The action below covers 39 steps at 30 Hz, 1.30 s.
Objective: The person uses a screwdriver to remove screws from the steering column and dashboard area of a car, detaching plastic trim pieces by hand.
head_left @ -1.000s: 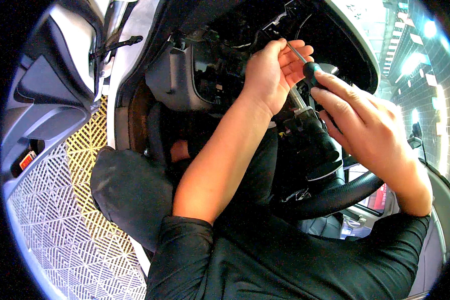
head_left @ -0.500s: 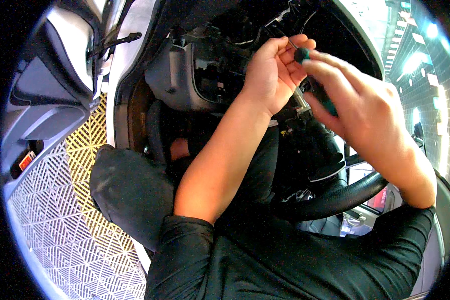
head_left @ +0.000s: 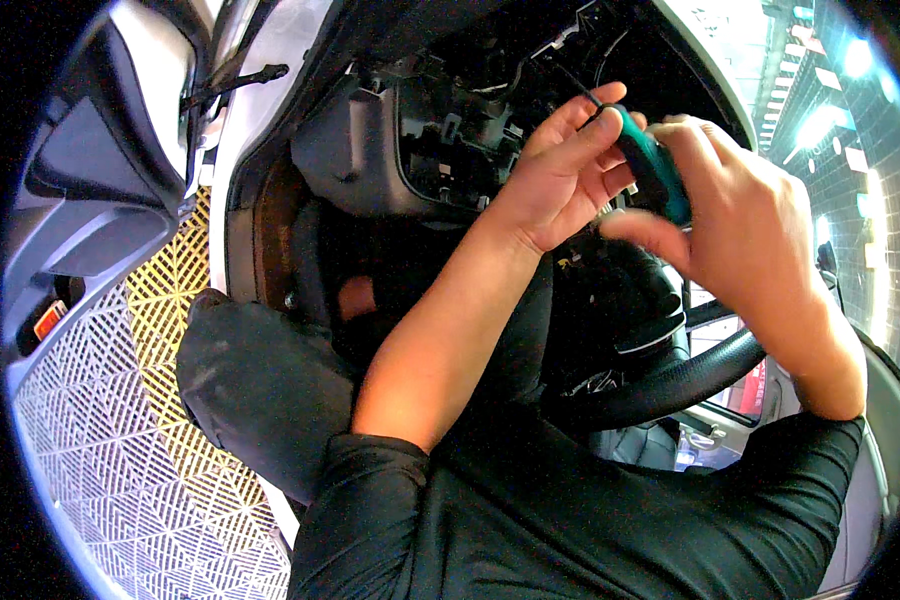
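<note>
A screwdriver (head_left: 650, 165) with a teal and black handle slants up and to the left, its thin dark shaft pointing into the opened dashboard (head_left: 470, 130). My left hand (head_left: 565, 175) is closed around the front of the handle, thumb and fingers close to where the shaft starts. At the handle's rear, my right hand (head_left: 745, 205) curls its fingers against the side, with the thumb standing a little away below. The shaft's tip is hard to make out among dark parts and cables.
A black steering wheel (head_left: 680, 395) lies below my right forearm. The grey lower dash panel (head_left: 345, 150) borders the opening on the left. Farther left stand the open car door (head_left: 100, 220) and a white and yellow grated floor (head_left: 150, 400). My bent knee (head_left: 265, 390) sticks out beside the doorway.
The screwdriver handle has swung into fuller view, and my left thumb now presses on its front end. My right hand has shifted slightly down along the handle.
</note>
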Available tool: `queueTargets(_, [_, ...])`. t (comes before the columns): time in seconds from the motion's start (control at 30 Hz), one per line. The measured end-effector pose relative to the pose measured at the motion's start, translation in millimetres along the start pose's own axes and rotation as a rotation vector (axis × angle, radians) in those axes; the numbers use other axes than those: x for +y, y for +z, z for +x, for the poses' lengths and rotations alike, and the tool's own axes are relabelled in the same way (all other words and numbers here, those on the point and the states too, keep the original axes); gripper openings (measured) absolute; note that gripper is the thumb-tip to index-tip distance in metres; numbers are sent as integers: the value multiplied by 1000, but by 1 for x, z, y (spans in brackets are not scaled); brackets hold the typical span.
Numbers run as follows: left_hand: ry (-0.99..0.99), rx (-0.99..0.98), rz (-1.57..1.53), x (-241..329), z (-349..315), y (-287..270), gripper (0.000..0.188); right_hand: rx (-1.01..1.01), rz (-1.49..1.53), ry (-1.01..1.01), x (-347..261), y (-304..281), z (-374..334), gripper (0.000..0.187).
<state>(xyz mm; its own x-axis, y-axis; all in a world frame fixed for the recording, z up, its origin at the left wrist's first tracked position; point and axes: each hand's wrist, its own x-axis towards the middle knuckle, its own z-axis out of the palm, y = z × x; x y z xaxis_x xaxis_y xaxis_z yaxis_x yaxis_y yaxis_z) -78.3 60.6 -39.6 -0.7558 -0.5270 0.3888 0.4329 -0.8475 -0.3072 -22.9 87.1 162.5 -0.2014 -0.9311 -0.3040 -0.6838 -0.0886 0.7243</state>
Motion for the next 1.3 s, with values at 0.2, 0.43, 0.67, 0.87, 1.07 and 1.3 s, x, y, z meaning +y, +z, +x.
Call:
queueTargets(0.2, [-58, 67, 79, 2, 5, 0, 25, 9, -90, -265, -18, -7, -11, 52])
queueTargets(0.43, [-56, -72, -253, 18, -2, 11, 41, 83, -243, -193, -26, -1, -10, 47])
queueTargets(0.67, [-41, -64, -213, 9, -5, 12, 33, -21, -243, 50, -22, 6, -6, 41])
queueTargets(0.87, [-19, 55, -103, 5, -6, 15, 28, 53, -165, 53, -23, 3, -11, 51])
queueTargets(1.07, [-82, 90, -3, 13, -4, 16, 23, 103, -359, -127, -18, 4, -7, 56])
queueTargets(1.3, [-123, 238, 352, 18, 4, 23, 31, 151, 150, 139, -10, 22, -1, 37])
